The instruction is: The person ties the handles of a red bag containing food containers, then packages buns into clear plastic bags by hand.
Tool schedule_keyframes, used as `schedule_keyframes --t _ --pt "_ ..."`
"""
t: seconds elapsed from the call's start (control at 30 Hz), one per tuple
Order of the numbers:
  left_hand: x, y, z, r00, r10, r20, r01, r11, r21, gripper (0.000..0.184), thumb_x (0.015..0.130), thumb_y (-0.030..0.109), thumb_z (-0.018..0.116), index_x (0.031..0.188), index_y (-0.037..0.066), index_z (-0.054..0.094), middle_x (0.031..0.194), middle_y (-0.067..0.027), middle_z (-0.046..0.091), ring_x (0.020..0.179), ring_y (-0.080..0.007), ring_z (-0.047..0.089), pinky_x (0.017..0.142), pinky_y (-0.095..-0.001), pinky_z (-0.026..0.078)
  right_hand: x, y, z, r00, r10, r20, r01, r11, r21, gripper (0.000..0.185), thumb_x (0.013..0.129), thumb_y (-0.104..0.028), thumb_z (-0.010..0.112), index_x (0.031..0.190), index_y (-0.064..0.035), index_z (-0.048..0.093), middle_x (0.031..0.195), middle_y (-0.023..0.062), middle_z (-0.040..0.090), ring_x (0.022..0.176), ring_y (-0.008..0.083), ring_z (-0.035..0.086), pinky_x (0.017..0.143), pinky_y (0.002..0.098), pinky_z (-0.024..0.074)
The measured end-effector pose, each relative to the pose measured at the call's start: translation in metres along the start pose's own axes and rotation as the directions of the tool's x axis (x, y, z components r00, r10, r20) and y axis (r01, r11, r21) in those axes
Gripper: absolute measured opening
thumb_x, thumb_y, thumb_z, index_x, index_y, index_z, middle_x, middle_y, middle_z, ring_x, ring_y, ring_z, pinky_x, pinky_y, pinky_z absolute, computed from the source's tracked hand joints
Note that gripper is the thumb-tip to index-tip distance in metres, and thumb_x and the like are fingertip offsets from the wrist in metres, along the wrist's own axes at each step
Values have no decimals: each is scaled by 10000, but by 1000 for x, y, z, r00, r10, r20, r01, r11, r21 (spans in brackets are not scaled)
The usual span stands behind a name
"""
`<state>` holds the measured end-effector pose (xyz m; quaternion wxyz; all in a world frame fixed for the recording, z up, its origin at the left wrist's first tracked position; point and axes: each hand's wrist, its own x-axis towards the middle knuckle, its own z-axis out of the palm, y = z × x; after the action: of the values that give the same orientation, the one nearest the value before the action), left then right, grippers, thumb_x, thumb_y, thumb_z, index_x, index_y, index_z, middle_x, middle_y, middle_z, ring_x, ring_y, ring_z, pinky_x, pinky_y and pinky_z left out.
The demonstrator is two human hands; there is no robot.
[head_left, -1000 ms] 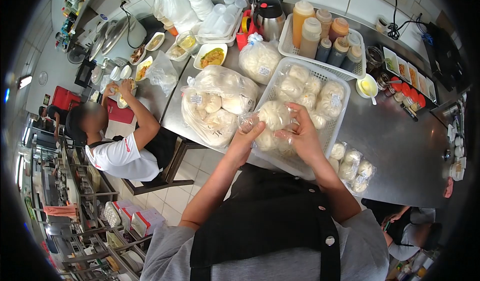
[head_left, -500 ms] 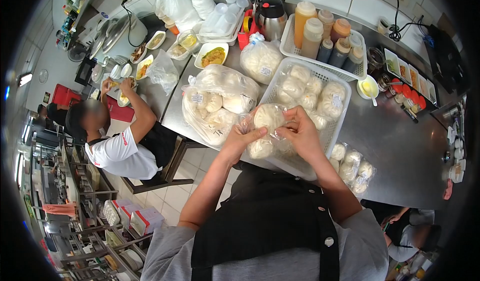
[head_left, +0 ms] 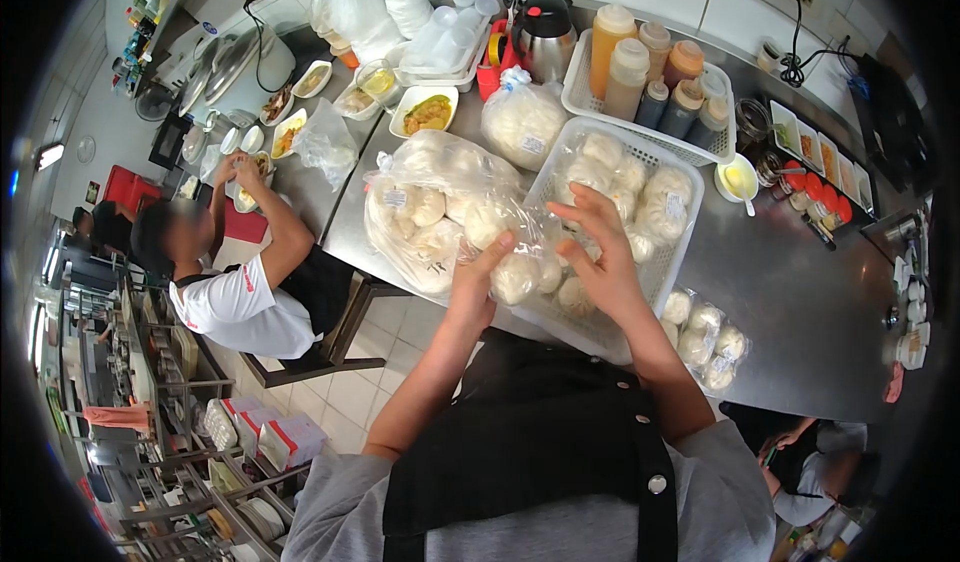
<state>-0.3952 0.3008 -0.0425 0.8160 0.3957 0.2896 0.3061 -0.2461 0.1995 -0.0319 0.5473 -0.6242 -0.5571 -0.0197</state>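
Bag of buns (head_left: 515,279), at least two showing, is hanging over the near left corner of the white basket (head_left: 588,339). Left hand (head_left: 477,282) is gripping its plastic, thumb on top; right hand (head_left: 603,260) is spreading its fingers wide just beside, contact unclear. Basket is running to the counter's (head_left: 795,312) front edge. Two bigger bags (head_left: 425,212) are crowding its left; wrapped buns (head_left: 706,340) are lying near right, bare steel stretching beyond. Eight squeeze bottles (head_left: 626,80) are standing in a second basket (head_left: 578,80).
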Motion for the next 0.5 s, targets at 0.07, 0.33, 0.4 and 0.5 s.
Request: schedule_keyframes --t 0.07,0.33,0.4,0.5 --pt "2 -3 -3 999 40 23 -39 999 -36 495 888 152 707 1322 50 493 1210 -93 625 1086 -201 613 909 -358 516 -6 -14 9 943 332 20 -326 910 258 289 836 -54 708 1117 -51 643 1076 102 663 952 194 647 793 310 524" --pt "-5 5 -8 914 -87 396 259 876 -407 734 930 524 565 1456 70 325 1416 -110 458 1284 -238 494 1014 -389 457 15 -7 -9 777 604 177 -573 562 596 132 853 -98 722 950 -40 653 869 16 689 714 51 583 648 202 471" --pt "-2 6 -12 908 -62 415 191 942 -278 742 916 490 608 1461 73 325 1413 -101 459 1268 -216 500 1002 -371 459 23 -8 -21 800 550 240 -593 667 451 117 832 -91 734 908 -39 661 819 -9 659 663 41 526 607 210 441" --pt "-4 15 1 918 6 397 -85 980 180 690 896 378 678 1436 67 380 1372 -89 495 1222 -172 516 974 -332 461 26 -10 -19 842 471 263 -539 752 379 123 798 -95 754 868 -39 669 780 -8 627 619 55 493 579 229 420"
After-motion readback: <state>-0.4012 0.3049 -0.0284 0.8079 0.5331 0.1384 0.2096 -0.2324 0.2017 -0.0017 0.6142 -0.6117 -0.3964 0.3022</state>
